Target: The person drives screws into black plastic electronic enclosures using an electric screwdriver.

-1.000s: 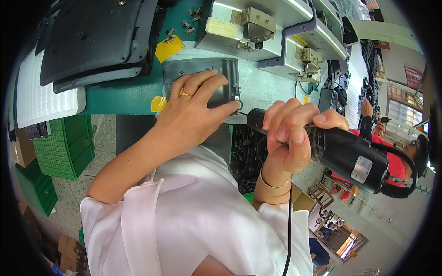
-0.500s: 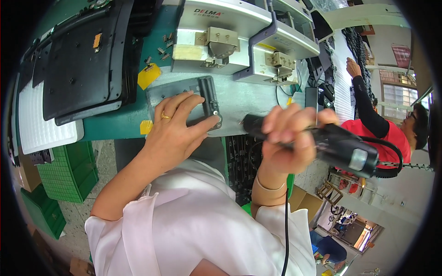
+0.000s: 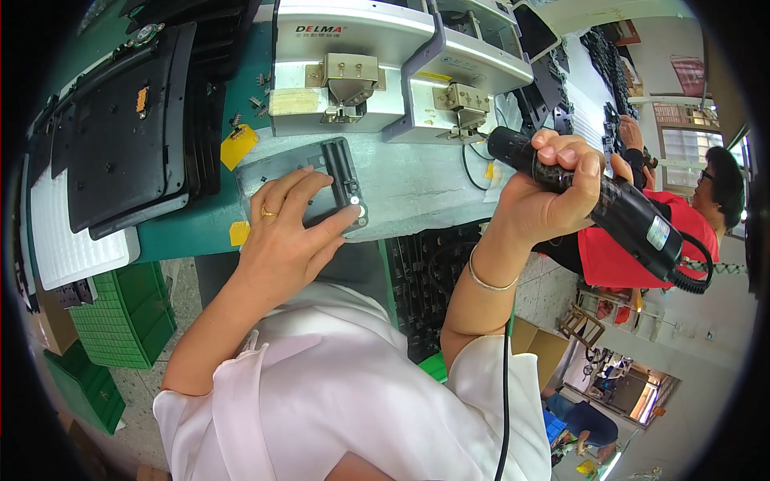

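Note:
My right hand (image 3: 561, 172) is wrapped round a black electric screwdriver (image 3: 642, 228), raised over the right side of the bench. The screwdriver's tip is close to the front of a silver screw feeder (image 3: 453, 100); whether they touch I cannot tell. A flat dark grey plastic panel (image 3: 258, 170) lies on the bench, with a black ridge along its right side. Resting on this panel, my left hand (image 3: 285, 228) has its fingers spread, one fingertip beside a small bright round spot near the lower right corner. The hand hides part of the panel.
A second silver feeder (image 3: 321, 80) stands to the left. Black panels (image 3: 132, 128) are stacked on a white tray (image 3: 52, 240) at far left. Yellow tags (image 3: 238, 147) lie nearby. Green crates (image 3: 124, 313) stand below. A person in red (image 3: 634, 248) works at the right.
My right hand has moved up and right with the screwdriver, its tip now up by the right feeder. The left hand stays on the panel. The view has shifted slightly.

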`<state>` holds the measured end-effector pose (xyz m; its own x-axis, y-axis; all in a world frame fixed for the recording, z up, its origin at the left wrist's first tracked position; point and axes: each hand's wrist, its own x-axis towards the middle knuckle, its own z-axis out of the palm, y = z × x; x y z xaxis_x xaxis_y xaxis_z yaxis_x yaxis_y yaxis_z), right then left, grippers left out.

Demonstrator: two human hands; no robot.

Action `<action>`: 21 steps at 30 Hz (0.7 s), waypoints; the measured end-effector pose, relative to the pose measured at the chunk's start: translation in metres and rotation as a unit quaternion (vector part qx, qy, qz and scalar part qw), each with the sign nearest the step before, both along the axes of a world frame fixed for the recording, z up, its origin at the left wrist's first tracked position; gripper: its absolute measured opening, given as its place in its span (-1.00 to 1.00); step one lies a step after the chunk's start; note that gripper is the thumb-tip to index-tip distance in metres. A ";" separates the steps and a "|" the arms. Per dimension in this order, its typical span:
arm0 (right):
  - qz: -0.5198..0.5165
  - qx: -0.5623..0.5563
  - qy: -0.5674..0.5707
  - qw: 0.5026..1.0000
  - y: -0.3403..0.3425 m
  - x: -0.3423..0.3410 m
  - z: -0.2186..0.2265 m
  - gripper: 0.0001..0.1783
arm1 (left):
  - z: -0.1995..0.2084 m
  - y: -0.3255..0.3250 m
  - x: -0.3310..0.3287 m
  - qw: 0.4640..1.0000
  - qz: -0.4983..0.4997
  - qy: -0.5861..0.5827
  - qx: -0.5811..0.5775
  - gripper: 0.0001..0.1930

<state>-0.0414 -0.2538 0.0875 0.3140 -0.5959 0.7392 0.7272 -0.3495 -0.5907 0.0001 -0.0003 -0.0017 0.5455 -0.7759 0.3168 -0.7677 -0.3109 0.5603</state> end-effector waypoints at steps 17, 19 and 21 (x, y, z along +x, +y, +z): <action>0.003 -0.026 0.066 0.997 0.006 0.013 0.012 -0.61 | 0.004 0.000 0.000 1.000 -0.003 0.001 0.006 -0.51; 0.046 -0.018 0.066 0.997 -0.006 0.017 0.012 -0.59 | 0.007 0.000 -0.001 1.000 -0.005 0.020 0.011 -0.49; 0.123 -0.004 0.068 0.990 -0.014 0.020 0.013 -0.59 | 0.012 0.004 -0.003 1.000 0.000 0.015 0.012 -0.49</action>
